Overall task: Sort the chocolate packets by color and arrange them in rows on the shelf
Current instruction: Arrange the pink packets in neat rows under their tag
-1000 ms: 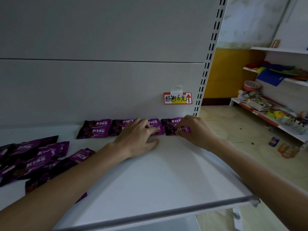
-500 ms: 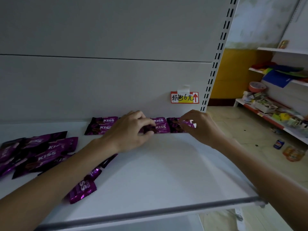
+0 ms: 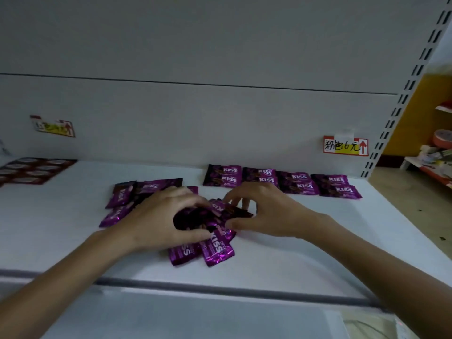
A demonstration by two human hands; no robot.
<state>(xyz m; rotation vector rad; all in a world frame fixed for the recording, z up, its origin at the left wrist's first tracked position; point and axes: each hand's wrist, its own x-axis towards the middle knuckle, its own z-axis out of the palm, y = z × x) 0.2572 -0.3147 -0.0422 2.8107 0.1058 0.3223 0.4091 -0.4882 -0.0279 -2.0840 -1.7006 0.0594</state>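
While both hands are busy in the heap, only a part of the sorting looks finished; at the back of the white shelf [image 3: 318, 253], under the price label [image 3: 345, 146], a row of purple KISS packets [image 3: 281, 181] lies flat, edge to edge and two deep; far to the left, a block of brown packets [image 3: 34, 170] lies in tidy rows below a second label [image 3: 54, 126], too blurred to read. In the middle of the shelf the loose purple packets [image 3: 215, 250] lie in a heap, crossing at all angles, some spread to the left; the left hand [image 3: 159, 221] has fingers and thumb curled round a bunch of them; the right hand [image 3: 266, 211], at the same bunch, bends fingers and thumb on a dark packet, as far as I can tell in a pinch. I judge the purple row started but short; the heap must be laid out beside it, where bare shelf remains.
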